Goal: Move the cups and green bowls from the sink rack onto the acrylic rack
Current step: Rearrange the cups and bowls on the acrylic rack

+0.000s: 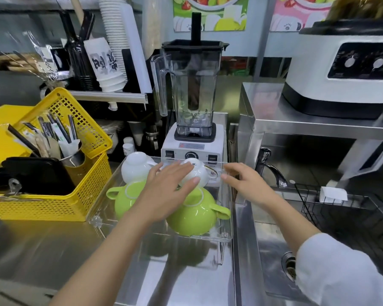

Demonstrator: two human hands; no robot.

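Observation:
On the clear acrylic rack (227, 228) stand two white cups and two green bowls, all upside down. One white cup (134, 167) is at the back left, the other white cup (199, 172) at the back right. A green bowl (125, 198) lies front left and a second green bowl (195, 215) front right. My left hand (167, 188) hovers flat over the right cup and bowls, fingers apart, holding nothing. My right hand (243, 181) is open at the rack's right rear edge. The black wire sink rack (332, 206) holds no cups or bowls.
A yellow basket (75, 195) with utensils stands left of the acrylic rack. A blender (192, 120) is right behind it. A faucet (270, 166) and the sink (274, 250) lie to the right. A white appliance (341, 74) sits on a steel shelf.

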